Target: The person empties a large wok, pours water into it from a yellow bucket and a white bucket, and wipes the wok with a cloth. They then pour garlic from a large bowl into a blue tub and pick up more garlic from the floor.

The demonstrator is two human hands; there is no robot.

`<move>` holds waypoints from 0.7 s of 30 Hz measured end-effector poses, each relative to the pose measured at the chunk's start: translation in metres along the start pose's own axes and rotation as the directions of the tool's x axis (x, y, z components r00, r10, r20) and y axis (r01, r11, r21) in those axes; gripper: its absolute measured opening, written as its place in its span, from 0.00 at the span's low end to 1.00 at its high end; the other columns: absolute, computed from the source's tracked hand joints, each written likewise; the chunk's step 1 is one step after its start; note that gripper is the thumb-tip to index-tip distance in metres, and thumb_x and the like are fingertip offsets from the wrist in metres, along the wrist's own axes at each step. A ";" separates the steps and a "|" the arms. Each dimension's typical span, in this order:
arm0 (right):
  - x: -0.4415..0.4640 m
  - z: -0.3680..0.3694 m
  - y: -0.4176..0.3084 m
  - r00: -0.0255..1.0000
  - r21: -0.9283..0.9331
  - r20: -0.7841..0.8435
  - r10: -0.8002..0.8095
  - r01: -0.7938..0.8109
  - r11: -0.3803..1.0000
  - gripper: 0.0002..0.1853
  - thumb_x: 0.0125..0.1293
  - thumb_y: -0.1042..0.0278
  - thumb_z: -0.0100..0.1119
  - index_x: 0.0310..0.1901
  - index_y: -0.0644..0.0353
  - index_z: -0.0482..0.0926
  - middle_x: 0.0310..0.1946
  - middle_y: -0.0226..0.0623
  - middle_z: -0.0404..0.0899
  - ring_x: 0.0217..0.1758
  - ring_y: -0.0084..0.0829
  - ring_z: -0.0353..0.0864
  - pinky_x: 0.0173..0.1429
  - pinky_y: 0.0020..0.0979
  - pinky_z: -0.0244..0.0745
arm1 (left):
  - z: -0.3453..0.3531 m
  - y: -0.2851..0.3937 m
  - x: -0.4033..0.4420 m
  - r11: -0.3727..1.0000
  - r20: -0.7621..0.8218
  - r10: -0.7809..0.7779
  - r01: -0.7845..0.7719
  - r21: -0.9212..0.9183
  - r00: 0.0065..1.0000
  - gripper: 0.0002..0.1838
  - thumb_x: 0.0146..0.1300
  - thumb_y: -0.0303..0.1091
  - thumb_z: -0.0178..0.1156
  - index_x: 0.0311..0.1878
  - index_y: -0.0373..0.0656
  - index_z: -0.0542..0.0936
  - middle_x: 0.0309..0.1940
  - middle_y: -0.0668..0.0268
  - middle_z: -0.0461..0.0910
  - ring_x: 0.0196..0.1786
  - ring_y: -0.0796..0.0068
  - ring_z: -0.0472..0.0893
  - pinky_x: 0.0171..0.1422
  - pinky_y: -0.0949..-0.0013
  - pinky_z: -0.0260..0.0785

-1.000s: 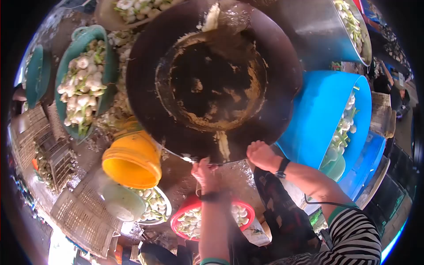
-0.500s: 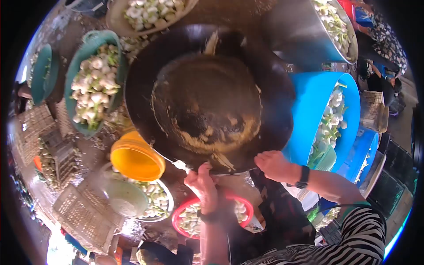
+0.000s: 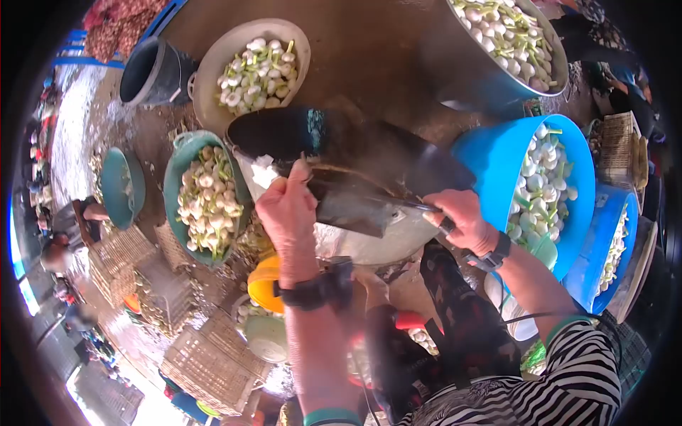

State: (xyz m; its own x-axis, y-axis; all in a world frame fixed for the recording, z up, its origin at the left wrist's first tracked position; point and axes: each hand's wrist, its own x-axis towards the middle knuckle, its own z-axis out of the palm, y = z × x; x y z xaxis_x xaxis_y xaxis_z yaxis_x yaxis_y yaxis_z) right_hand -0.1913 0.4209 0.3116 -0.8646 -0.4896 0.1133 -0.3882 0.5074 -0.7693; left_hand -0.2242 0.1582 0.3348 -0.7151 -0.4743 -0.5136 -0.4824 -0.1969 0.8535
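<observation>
A large dark pan (image 3: 426, 163) is steeply tilted in front of me, its inside mostly turned out of view. My left hand (image 3: 288, 209) is closed at its near left edge, thumb up, beside a white patch that I cannot make out. At the near right edge, the fingers of my right hand (image 3: 462, 216) are wrapped round the rim. A flat grey surface lies between the hands; whether it belongs to the pan is unclear. Just under it shows a pale, wide round surface (image 3: 376, 245).
Bulbs with green stems fill a blue tub (image 3: 462, 149), a metal pot (image 3: 455, 78), a beige basin (image 3: 202, 106) and a green basin (image 3: 174, 170). A yellow bucket (image 3: 265, 284) and wicker baskets (image 3: 213, 362) are at lower left. Other people are at both edges.
The pan has gone from facing me to steeply tilted, uncovering the pale surface beneath. Both hands have moved up in view, the left also leftward. The camera view has shifted, showing more floor beyond.
</observation>
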 end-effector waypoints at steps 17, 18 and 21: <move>0.068 -0.127 0.105 0.970 0.254 -0.127 0.208 -0.171 0.952 0.09 0.53 0.68 0.58 0.30 0.65 0.75 0.20 0.40 0.72 0.21 0.35 0.70 0.27 0.29 0.65 | 0.160 0.070 0.020 0.999 0.073 0.027 -0.025 -0.032 0.997 0.14 0.58 0.41 0.60 0.23 0.43 0.71 0.14 0.65 0.74 0.10 0.85 0.67 0.09 0.83 0.51; 0.064 -0.127 0.106 0.969 0.257 -0.126 0.213 -0.175 0.950 0.09 0.53 0.67 0.58 0.30 0.65 0.75 0.20 0.40 0.71 0.21 0.35 0.70 0.26 0.29 0.65 | 0.162 0.069 0.018 0.999 0.071 0.024 -0.022 -0.029 0.997 0.14 0.58 0.41 0.60 0.23 0.43 0.71 0.14 0.65 0.74 0.10 0.85 0.67 0.09 0.83 0.51; 0.053 -0.124 0.108 0.968 0.261 -0.154 0.197 -0.153 0.953 0.09 0.54 0.66 0.58 0.30 0.64 0.75 0.20 0.40 0.70 0.20 0.35 0.69 0.26 0.29 0.64 | 0.165 0.067 0.010 1.000 0.064 0.006 -0.006 -0.012 0.998 0.14 0.58 0.40 0.60 0.23 0.43 0.71 0.13 0.65 0.74 0.09 0.85 0.66 0.08 0.82 0.51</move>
State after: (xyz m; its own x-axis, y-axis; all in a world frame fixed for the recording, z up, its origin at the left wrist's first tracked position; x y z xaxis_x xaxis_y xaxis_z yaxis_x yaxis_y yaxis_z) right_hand -0.3184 0.5376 0.3126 -0.9628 -0.2646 0.0547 -0.1545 0.3734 -0.9147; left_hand -0.3477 0.2820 0.3722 -0.7490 -0.4197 -0.5127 -0.4722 -0.2047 0.8574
